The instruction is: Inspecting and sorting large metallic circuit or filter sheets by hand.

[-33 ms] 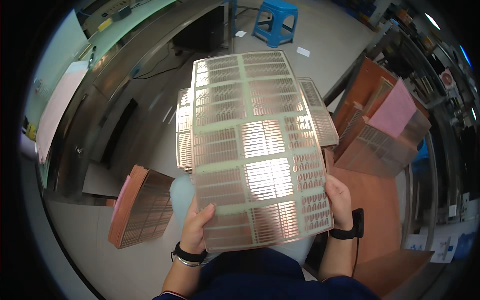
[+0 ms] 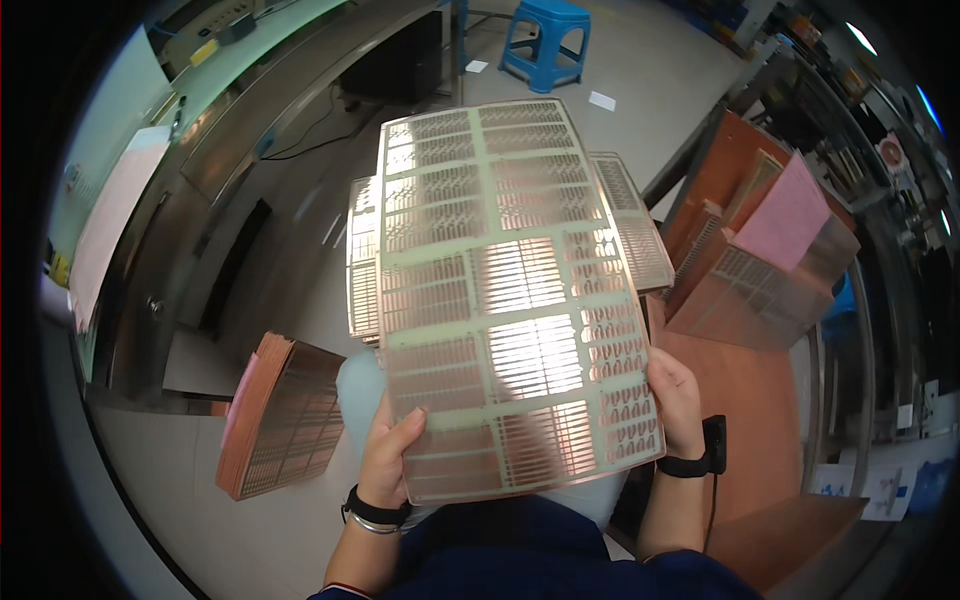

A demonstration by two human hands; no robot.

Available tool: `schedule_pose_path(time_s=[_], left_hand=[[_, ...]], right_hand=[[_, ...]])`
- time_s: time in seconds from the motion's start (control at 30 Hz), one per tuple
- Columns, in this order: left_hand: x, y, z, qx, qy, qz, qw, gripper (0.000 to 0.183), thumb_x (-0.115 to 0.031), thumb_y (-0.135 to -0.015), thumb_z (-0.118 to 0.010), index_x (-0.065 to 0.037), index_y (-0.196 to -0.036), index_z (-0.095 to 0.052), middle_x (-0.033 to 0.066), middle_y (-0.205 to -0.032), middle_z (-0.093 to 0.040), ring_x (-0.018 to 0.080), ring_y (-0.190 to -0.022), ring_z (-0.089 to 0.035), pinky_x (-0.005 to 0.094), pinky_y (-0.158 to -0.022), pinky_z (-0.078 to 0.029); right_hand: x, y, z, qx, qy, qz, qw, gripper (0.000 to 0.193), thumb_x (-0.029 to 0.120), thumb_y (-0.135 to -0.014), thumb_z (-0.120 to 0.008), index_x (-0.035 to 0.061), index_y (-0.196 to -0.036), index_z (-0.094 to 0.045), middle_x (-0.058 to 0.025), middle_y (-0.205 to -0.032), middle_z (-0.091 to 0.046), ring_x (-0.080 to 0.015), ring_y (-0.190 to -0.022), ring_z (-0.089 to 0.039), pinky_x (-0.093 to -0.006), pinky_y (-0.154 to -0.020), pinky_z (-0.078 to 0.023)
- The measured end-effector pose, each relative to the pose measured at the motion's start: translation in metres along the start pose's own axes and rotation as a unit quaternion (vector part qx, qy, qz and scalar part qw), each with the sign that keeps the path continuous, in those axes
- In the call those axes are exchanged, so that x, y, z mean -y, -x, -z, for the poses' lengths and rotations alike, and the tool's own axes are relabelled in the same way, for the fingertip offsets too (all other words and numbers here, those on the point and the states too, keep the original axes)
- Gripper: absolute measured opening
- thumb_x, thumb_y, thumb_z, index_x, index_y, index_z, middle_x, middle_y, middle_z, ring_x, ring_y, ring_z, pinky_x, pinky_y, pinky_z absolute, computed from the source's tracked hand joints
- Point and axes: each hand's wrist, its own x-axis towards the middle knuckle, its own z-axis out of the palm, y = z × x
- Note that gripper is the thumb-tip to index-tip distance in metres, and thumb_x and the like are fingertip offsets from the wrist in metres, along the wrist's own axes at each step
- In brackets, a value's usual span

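Note:
A large copper-and-green circuit board panel [image 2: 430, 255], etched in rows of fine patterns, is held up in front of me and tilted. My left hand [image 2: 392, 455] grips its lower left edge, thumb on the face and the other fingers hidden behind. At the lower right edge my right hand [image 2: 678, 400] is closed on the same panel, its fingertips mostly out of sight. Behind it, more patterned panels stick out at the left [image 2: 362, 265] and at the right [image 2: 638, 225]; whether they touch the held one cannot be told.
A stack of copper panels [image 2: 290, 420] stands on the left. To the right, more copper panels [image 2: 750, 300] lean with a pink sheet [image 2: 788, 215] on a brown board [image 2: 745, 400]. A metal workbench [image 2: 150, 270] runs along the left. A blue stool [image 2: 545, 45] stands on the far floor.

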Motion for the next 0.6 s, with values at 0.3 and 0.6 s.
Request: schedule_pose_path(time_s=[0.3, 0.6], left_hand=[[-0.005, 0.0, 0.007, 0.001, -0.01, -0.01, 1.0, 0.064, -0.014, -0.083, -0.062, 0.0, -0.137, -0.029, 0.0109, -0.127, -0.048, 0.0196, -0.114, -0.049, 0.033, -0.097, -0.039], [-0.018, -0.006, 0.011, 0.098, -0.073, -0.035, 0.992, 0.064, -0.04, -0.089, -0.055, -0.001, -0.135, -0.034, 0.0143, -0.125, -0.05, 0.0218, -0.113, -0.051, 0.0352, -0.095, -0.041]], right_hand=[[-0.013, -0.003, 0.017, 0.041, -0.112, -0.016, 0.993, 0.036, 0.027, -0.095, -0.048, -0.0054, -0.108, -0.056, -0.0061, -0.095, -0.062, -0.0083, -0.08, -0.057, -0.0222, -0.072, -0.046], [-0.014, -0.013, -0.002, 0.042, -0.247, 0.034, 0.967, 0.045, 0.013, -0.094, -0.043, -0.0002, -0.135, -0.029, -0.0159, -0.125, -0.051, -0.0241, -0.109, -0.056, -0.037, -0.088, -0.051]])
